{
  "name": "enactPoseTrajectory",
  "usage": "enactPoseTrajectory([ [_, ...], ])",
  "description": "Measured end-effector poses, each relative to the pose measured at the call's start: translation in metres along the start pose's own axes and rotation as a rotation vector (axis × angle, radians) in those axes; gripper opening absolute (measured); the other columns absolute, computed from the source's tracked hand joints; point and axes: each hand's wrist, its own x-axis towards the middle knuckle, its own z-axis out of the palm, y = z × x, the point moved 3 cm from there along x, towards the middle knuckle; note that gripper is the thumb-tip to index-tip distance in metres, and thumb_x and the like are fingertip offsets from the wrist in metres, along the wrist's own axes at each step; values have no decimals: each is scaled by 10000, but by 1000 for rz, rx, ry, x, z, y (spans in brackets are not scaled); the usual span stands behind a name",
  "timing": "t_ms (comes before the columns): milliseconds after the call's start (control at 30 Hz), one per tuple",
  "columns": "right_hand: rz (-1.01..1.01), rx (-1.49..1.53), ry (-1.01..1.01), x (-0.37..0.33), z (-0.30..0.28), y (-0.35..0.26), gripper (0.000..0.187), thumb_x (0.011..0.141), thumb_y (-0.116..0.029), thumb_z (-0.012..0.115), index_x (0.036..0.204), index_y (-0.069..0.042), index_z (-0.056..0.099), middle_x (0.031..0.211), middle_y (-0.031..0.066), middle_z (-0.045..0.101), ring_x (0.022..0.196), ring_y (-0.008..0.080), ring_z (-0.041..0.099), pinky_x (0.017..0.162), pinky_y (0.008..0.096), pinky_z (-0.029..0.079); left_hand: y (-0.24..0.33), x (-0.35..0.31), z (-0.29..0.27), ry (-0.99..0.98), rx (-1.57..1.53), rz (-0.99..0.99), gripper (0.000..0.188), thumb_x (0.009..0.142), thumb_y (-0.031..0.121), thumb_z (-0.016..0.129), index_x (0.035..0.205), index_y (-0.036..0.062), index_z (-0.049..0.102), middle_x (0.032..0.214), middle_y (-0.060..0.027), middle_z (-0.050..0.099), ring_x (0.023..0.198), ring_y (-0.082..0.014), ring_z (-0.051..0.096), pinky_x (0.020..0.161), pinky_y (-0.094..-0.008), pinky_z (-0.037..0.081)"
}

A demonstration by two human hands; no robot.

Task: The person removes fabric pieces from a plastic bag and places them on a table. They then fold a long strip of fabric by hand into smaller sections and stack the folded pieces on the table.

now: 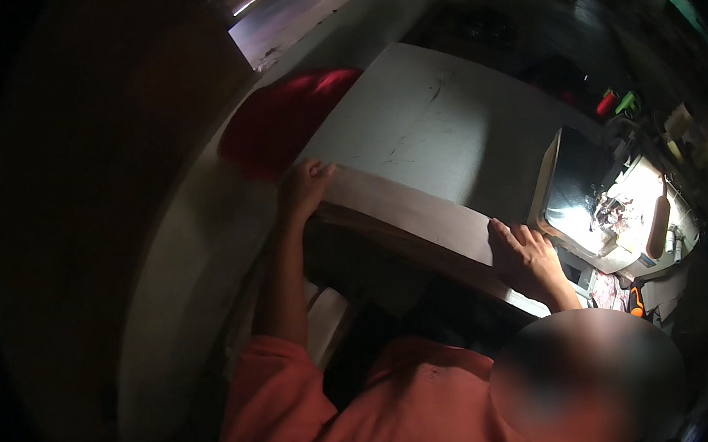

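A long pale strip (407, 208), cloth or paper I cannot tell which, lies along the near edge of the grey tabletop (413, 125). My left hand (305, 190) is at its left end, with the fingers curled and pinched on the corner of the strip. Farther right, my right hand (527, 259) rests palm down near the strip's other end. Its fingers are stretched out and slightly apart, pressing on the surface. Shadow hides part of the palm and thumb.
Red cloth (288, 118) lies beyond the table's left edge, beside a pale wall. On the right stands a brightly lit, dark-topped machine or box (572, 191) with a brown handle-like piece (658, 218). Red (607, 103) and green spools (627, 104) sit behind; an orange-and-black handle (636, 302) is nearer.
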Motion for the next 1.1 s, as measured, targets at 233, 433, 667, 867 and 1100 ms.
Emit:
enactPoseTrajectory([
  [233,11,18,-65,-3,-7,-3,785,590,-171,679,1270,-144,289,991,134,450,957,298,460,784,395,392,1,-19,-7,-45,-209,-205,477,776,308,539,1106,-22,440,877,-148,576,606,-191,582,461,-276,452],
  [433,54,7,20,-13,4,-2,638,682,-204,606,1250,-169,318,1034,146,450,958,320,453,793,427,366,15,-22,-5,-155,-322,-309,635,800,306,500,1278,20,194,860,-147,549,410,-116,509,360,-230,410],
  [667,23,52,41,-16,2,-2,623,687,-193,595,1246,-160,323,1025,145,453,944,314,460,793,429,363,16,-35,16,-76,-546,-431,796,776,302,536,1322,68,6,990,-187,503,444,-143,536,348,-216,409],
  [867,45,33,18,-16,4,-1,576,741,-206,550,1259,-156,303,1029,162,455,954,308,458,798,428,365,19,-24,25,-16,-737,-496,832,702,265,620,1304,71,79,997,-139,492,453,-136,498,336,-203,342],
  [1100,32,25,11,-14,2,3,627,705,-239,614,1252,-156,319,990,151,479,923,306,490,767,415,403,35,-19,5,200,-712,-245,659,632,234,649,1191,74,338,918,-77,504,671,-140,482,471,-256,352],
])
